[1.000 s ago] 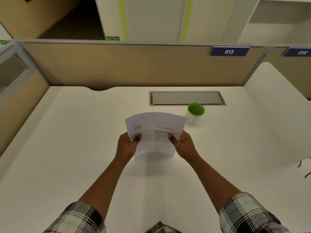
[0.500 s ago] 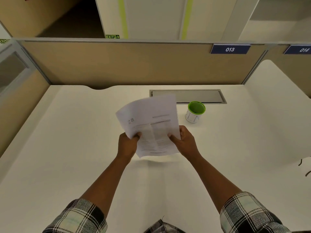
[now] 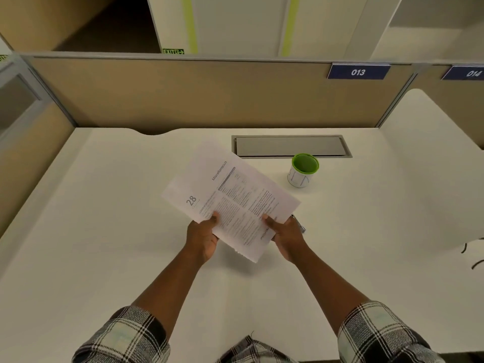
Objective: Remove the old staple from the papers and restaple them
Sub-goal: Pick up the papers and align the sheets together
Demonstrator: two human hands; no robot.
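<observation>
We look down on a plain off-white desk (image 3: 110, 231) boxed in by tan cubicle partitions (image 3: 183, 95) with grey metal trim; beyond the far partition stand pale cabinet doors with two yellow-green vertical stripes; a second desk surface curves in at the right past the corner post. Ahead of both hands, a grey rectangular cable hatch (image 3: 290, 146) is set flush in the desk; just this side of its right end, ahead and to the right of the right hand, stands a small white cup with a bright green rim (image 3: 303, 170), apart from the papers.

The left hand (image 3: 203, 235) pinches the papers (image 3: 230, 195) at their near left edge, thumb on top; the right hand (image 3: 286, 235) grips their near right edge, thumb likewise on top, fingers curled beneath; the sheets are held above the desk, turned on a slant, and cast a shadow below. A thin dark and silver object (image 3: 298, 224) shows just beyond the right hand's knuckles; we cannot tell what it is. We cannot make out a staple.

Writing we can read: "28" and the heading "Miscellaneous" on the top sheet, the body text being too small; blue plates "013" (image 3: 358, 72) and "014" (image 3: 471, 73) on the partition top; a green "EXIT" sign (image 3: 173, 51) with an arrow behind it. Plaid sleeves (image 3: 123, 336) cover both upper arms.
</observation>
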